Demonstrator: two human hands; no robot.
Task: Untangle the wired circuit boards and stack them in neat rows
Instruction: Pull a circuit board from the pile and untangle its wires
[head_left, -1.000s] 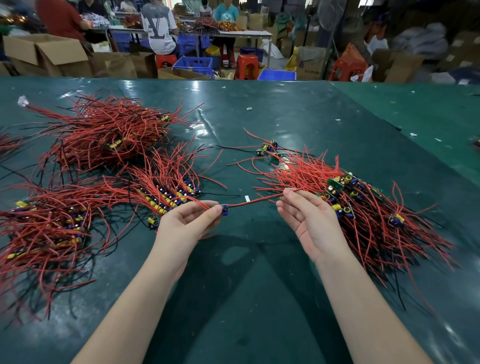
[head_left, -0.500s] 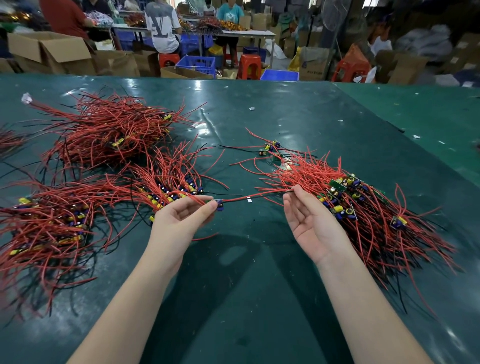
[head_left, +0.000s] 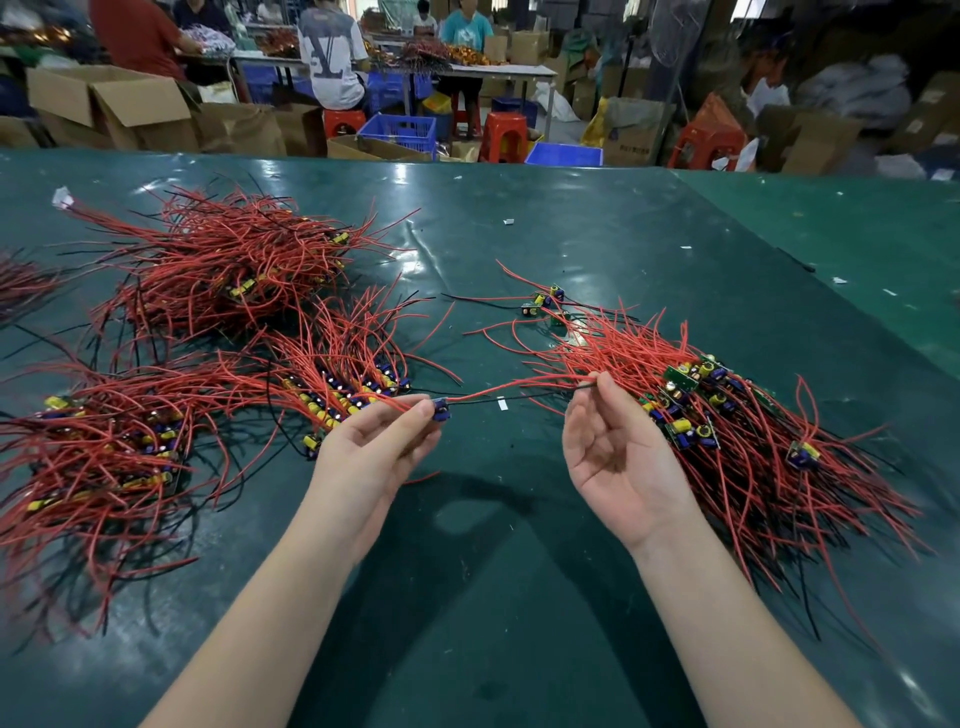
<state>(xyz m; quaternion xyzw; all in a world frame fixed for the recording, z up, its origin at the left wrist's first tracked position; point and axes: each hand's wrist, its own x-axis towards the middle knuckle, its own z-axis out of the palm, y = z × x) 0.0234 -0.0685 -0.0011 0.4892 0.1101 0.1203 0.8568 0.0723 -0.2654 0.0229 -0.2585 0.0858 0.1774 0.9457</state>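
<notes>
Your hands had drawn farther apart — your left hand pinched the small board at its fingertips, your right hand pinched its wires, stretched taut above the tabletop.

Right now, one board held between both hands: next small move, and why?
Probably carry the board left and lay it on the near left row. The left hand pinches it, the right hand pinches its wires' far ends, and they hang free of the right pile.
</notes>
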